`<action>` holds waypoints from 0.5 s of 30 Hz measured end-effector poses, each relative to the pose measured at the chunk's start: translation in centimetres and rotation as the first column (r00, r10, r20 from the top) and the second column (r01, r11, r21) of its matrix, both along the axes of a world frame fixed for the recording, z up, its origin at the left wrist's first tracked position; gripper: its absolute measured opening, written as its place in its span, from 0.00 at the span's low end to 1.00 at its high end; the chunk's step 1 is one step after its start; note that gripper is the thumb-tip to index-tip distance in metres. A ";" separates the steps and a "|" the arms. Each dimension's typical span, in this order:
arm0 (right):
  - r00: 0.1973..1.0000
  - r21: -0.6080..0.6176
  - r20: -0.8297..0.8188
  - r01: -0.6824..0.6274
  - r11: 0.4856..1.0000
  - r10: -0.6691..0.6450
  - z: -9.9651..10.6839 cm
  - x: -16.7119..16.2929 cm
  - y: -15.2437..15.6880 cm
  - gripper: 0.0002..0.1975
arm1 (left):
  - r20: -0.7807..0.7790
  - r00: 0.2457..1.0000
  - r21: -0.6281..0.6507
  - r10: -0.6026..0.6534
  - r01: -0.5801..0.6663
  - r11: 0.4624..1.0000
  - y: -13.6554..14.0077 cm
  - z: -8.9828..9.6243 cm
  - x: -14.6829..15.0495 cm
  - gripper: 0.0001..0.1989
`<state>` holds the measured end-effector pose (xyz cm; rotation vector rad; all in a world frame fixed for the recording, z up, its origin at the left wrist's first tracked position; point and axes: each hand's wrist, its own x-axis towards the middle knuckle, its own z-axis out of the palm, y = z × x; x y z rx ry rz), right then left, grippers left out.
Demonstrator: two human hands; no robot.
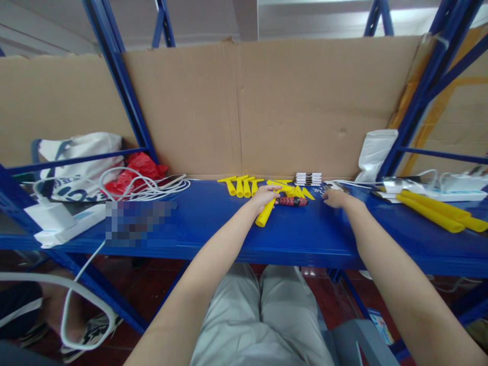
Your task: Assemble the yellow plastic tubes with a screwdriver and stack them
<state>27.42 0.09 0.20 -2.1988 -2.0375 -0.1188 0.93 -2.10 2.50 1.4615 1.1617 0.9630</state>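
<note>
My left hand point(264, 197) is closed around a yellow T-shaped plastic piece point(266, 215), its round tube end pointing down toward me. Just right of it lies a red-and-black tool handle point(293, 202), probably a screwdriver. Loose yellow pieces point(299, 192) lie behind that handle. My right hand point(335, 198) reaches down to the table beside small scattered parts point(318, 190), too small to name. Its fingers are bent together at the tips; whatever is between them is hidden. Several yellow T-shaped pieces point(239, 187) stand in a row left of my left hand.
A white stack point(308, 179) sits against the cardboard wall point(290, 101). Long yellow tubes point(434, 211) lie at the right of the blue table point(213, 223). At the left are a power strip point(82, 223), coiled white cables point(152, 185), a red bag point(139, 168) and a cloth bag point(84, 152).
</note>
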 end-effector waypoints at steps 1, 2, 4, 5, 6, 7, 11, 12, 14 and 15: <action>0.999 -0.032 0.024 0.028 0.999 -0.027 0.2 -0.4 -0.1 0.14 | -0.005 1.000 -0.001 0.001 -0.001 1.000 0.0 0.0 0.0 0.20; 0.997 -0.053 0.046 0.057 0.997 -0.054 0.3 -0.8 -0.2 0.14 | -0.009 1.000 -0.002 0.001 -0.001 1.000 0.0 0.0 0.0 0.20; 0.994 -0.037 0.064 0.086 0.996 -0.083 0.6 -1.5 -0.4 0.15 | -0.018 1.000 0.000 -0.004 0.004 1.000 0.0 0.0 0.0 0.20; 0.994 -0.019 0.061 0.090 0.996 -0.088 0.6 -1.7 -0.5 0.14 | -0.022 1.000 0.003 -0.007 0.007 1.000 -0.1 0.0 0.0 0.21; 0.995 -0.008 0.051 0.086 0.996 -0.085 0.7 -1.9 -0.6 0.14 | -0.025 1.000 0.008 -0.008 0.009 1.000 -0.1 0.0 0.1 0.21; 0.997 -0.005 0.038 0.075 0.997 -0.075 0.7 -2.1 -0.6 0.13 | -0.026 1.000 0.015 -0.010 0.010 1.000 -0.1 0.0 0.1 0.21; 0.999 -0.044 -0.038 0.016 0.999 -0.018 0.9 -2.5 -0.9 0.08 | -0.041 0.999 0.061 -0.022 0.025 0.998 -0.2 -0.1 0.2 0.24; 0.998 -0.051 -0.052 0.021 0.999 -0.023 0.9 -2.7 -1.0 0.08 | -0.054 0.998 0.080 -0.026 0.030 0.996 -0.2 -0.2 0.3 0.25; 0.996 -0.030 -0.082 0.042 0.999 -0.044 1.2 -3.1 -1.3 0.08 | -0.093 0.995 0.127 -0.025 0.037 0.991 -0.1 -0.3 0.4 0.25; 0.993 0.003 -0.109 0.043 0.999 -0.043 1.4 -3.4 -1.5 0.08 | -0.115 0.993 0.154 -0.021 0.039 0.987 -0.1 -0.5 0.5 0.25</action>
